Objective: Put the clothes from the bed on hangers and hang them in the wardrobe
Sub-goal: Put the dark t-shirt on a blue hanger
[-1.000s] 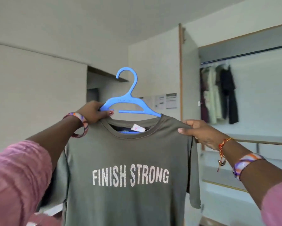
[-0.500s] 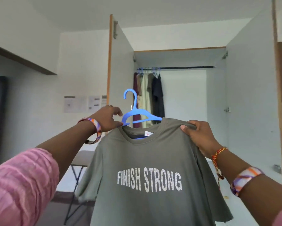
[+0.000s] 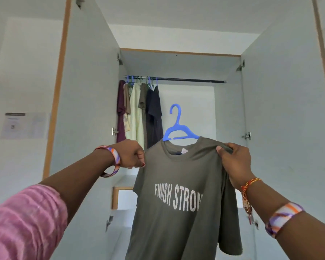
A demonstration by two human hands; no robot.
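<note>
The right hand pinches the T-shirt at its shoulder, thumb on top. The left hand is curled in a fist at the other shoulder; whether it grips cloth is unclear. The shirt hangs on a blue hanger before the open wardrobe, below the rail holding clothes at its left end.

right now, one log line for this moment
stage: carrying to wardrobe | left hand: grips shirt shoulder | right hand: pinches other shoulder | hanger: in shirt, not on rail
</note>
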